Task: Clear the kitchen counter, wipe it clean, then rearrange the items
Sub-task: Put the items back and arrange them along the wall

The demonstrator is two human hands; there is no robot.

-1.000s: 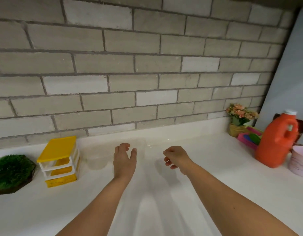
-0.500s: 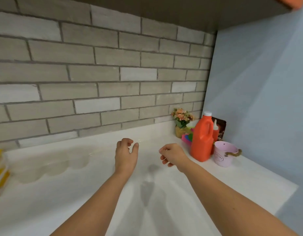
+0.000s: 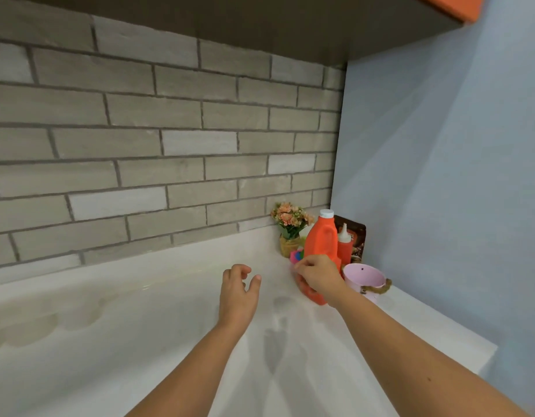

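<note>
The white counter [image 3: 139,341] runs to a corner at the right. There stand an orange jug [image 3: 322,236] with a white cap, a red squeeze bottle [image 3: 345,249], a small flower pot [image 3: 290,228], a pink bucket [image 3: 364,276] with a rope handle, and a pink-green item [image 3: 296,255]. My right hand [image 3: 317,275] is in front of the jug's lower part, fingers loosely curled and holding nothing I can see; whether it touches the jug is hidden. My left hand [image 3: 239,287] hovers over the bare counter, fingers relaxed and empty.
A brown packet [image 3: 355,233] leans on the blue wall [image 3: 441,206] behind the bottles. A grey brick backsplash [image 3: 170,145] lines the counter's back. A dark shelf underside [image 3: 260,22] hangs overhead. The counter ends at an edge [image 3: 486,353] on the right.
The view has swung right, so the yellow drawers and green plant have left the frame. My right hand has moved right, up to the orange jug. The left hand followed slightly.
</note>
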